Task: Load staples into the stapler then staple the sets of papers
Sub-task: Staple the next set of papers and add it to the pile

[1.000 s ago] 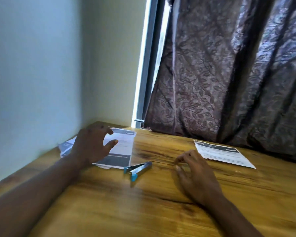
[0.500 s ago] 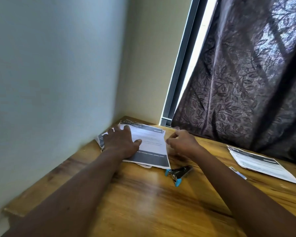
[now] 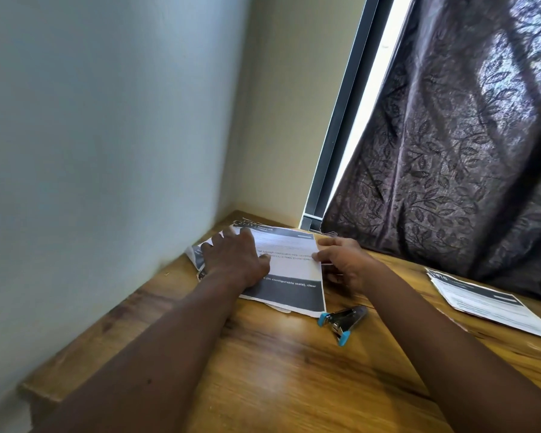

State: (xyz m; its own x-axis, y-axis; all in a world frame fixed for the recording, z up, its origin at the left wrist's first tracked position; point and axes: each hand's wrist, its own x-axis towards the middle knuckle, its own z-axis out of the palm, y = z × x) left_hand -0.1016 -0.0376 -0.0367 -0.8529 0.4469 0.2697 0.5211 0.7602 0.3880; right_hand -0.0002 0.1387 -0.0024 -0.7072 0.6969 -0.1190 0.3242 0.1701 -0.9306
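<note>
Head camera looks down on my left hand (image 3: 235, 260), grip released, fingers flat and pressing the stack of white printed papers with dark bands (image 3: 294, 270) onto the far corner of the wooden desk (image 3: 278, 376). My right hand (image 3: 345, 265) pinches that stack's three-o'clock edge between thumb and curled fingers. The small steel stapler with blue tips (image 3: 341, 320) lies untouched at five o'clock of the stack, and a second set of printed papers (image 3: 487, 304) is well apart at three o'clock. I judge I should square the edges first, with the left palm firm so lower sheets don't slide.
</note>
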